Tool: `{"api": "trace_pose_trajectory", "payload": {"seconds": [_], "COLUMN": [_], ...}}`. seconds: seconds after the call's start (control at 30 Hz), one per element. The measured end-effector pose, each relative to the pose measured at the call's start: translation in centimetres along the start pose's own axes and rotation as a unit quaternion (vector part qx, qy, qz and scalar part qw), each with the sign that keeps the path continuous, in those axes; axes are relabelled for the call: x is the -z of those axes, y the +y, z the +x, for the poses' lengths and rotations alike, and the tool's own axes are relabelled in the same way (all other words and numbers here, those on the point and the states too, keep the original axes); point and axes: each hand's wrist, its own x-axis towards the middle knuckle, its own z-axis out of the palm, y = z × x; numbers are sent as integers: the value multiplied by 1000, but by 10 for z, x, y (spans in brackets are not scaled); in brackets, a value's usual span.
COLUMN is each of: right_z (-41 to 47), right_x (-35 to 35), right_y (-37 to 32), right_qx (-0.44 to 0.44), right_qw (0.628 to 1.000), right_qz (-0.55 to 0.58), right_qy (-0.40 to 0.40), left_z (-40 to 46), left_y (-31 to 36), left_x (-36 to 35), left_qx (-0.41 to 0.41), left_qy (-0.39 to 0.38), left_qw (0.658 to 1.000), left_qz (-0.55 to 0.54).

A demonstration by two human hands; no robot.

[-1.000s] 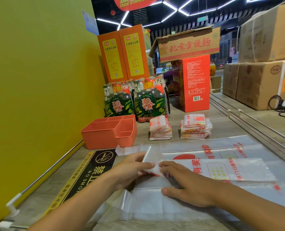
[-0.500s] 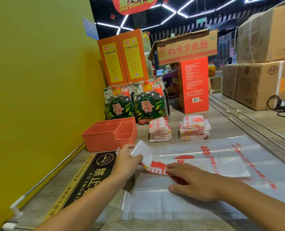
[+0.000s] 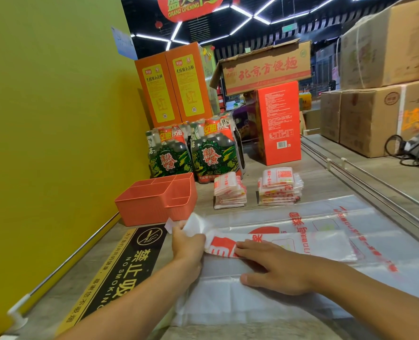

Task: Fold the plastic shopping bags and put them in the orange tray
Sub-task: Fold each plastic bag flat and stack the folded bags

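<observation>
left hand (image 3: 187,244) pinching folded bag (image 3: 277,244) end (lifted), right hand (image 3: 274,266) spread flat on it, orange tray (image 3: 154,204) near

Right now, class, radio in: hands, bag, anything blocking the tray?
Left hand grips the bag's lifted end. Right hand flat, pressing the folded bag down. Orange tray beyond the left hand, nothing between them.
</observation>
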Motion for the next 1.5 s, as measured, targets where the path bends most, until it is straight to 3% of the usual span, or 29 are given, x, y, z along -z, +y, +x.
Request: {"api": "trace_pose_trajectory", "payload": {"seconds": [0.1,0.3,0.47,0.6,0.73,0.87,0.93,1.0,1.1,1.23,1.37,1.5], "right_z": [1,2,2,2,2,3,3,0,-4,-3,4,10], "right_x": [0,0,-1,-2,-2,-3,-1,7,20,21,17,12], "right_y": [-1,-1,1,-1,-1,-1,-1,0,6,8,5,2], "right_qx": [0,-1,10,14,18,34,54,51,19,-32,-24,0], "right_qw": [1000,1000,1000,1000,1000,999,998,998,996,985,974,974], "right_qz": [3,0,15,4,5,8,23,38,29,90,122,170], "right_qy": [-5,-8,-10,-10,-9,10,11,9,80,142,187,150], "left_z": [3,-5,7,-1,-12,-16,-13,-15,-18,-18,-17,-14], "left_y": [-1,-1,-9,-9,-8,-12,-17,-18,-14,-12,-12,-12], "left_x": [-2,-6,-6,-5,2,2,-1,-3,-4,-6,-5,-5], "left_qx": [37,60,17,-83,-241,-351,-374,-369,-374,-367,-358,-356], "left_qy": [12,-91,-46,-38,-121,-214,-241,-253,-257,-227,-206,-208], "left_qw": [997,990,999,986,932,846,809,797,774,775,811,803], "left_qz": [-65,-89,10,138,242,341,383,405,442,462,414,431]}}
